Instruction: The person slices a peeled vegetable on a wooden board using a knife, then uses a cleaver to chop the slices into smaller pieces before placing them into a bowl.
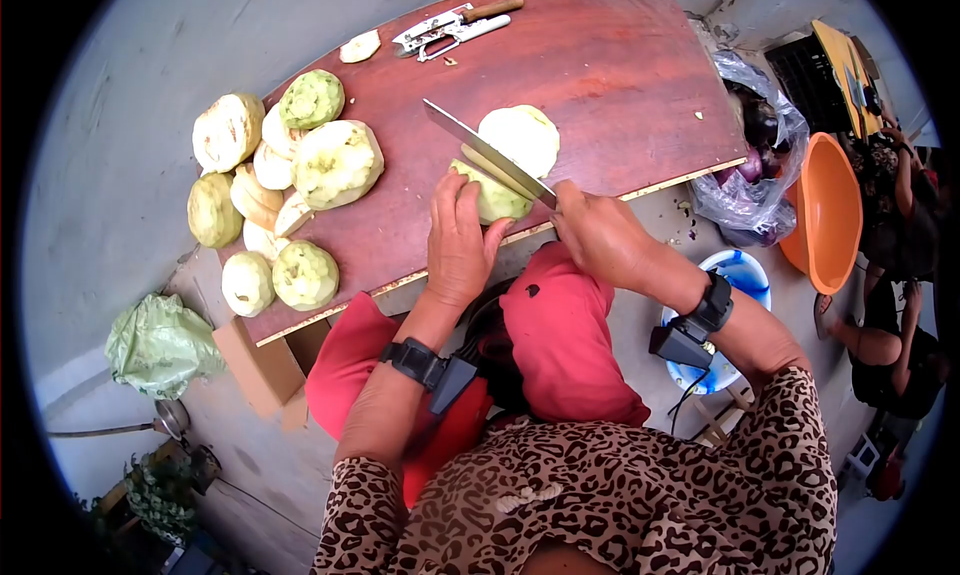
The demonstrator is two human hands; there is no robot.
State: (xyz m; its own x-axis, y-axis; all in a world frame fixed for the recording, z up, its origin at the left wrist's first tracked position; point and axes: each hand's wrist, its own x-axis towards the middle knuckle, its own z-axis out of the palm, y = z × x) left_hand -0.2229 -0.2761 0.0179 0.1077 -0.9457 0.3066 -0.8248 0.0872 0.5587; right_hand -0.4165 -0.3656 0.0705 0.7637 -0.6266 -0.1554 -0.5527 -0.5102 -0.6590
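My right hand (605,230) grips the handle of a long kitchen knife (470,138), its blade slanting to the upper left. My left hand (460,230) presses on a peeled eggplant (485,197) near the table's front edge, fingers curled over its left side and thumb at its lower right. The blade is at the eggplant's upper right face, and a slice edge (497,171) shows along it. Just beyond the knife lies a pale round eggplant piece (520,140), cut face up. To the left, several peeled eggplants (338,165) and cut pieces (257,195) sit piled.
On the red table (600,65) lie a wooden-handled peeler (490,10), a white peeler (480,29) and an offcut (360,46). A clear bag of purple eggplants (755,165), an orange basin (830,215) and a blue-and-white bucket (740,270) stand right. Other people (900,345) sit at far right.
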